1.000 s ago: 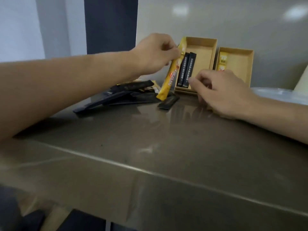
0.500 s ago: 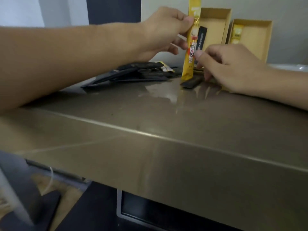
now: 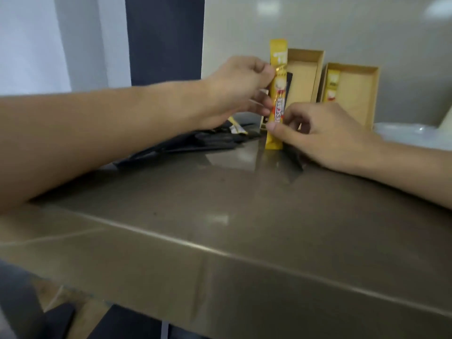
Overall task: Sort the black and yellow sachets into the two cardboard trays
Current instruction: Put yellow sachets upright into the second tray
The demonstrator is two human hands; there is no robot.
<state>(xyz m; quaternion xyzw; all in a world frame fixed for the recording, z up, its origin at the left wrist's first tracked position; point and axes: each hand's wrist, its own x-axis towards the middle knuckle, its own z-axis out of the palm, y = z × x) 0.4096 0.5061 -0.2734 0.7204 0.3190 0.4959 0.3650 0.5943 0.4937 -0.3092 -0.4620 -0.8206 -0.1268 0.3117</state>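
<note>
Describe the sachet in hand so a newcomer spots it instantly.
On the brown counter, find the left cardboard tray at the back wall. Before it, the left hand and right hand pinch the yellow sachet upright. Nearby loose sachets lie flat, mostly black.

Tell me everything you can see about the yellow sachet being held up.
The yellow sachet is a long, narrow stick of glossy foil-like wrap, with red-and-white Nescafe lettering running along its length. It is held upright, its lower end near the tabletop, in front of the left cardboard tray. The left hand pinches its upper half; the right hand pinches it lower down.
</note>
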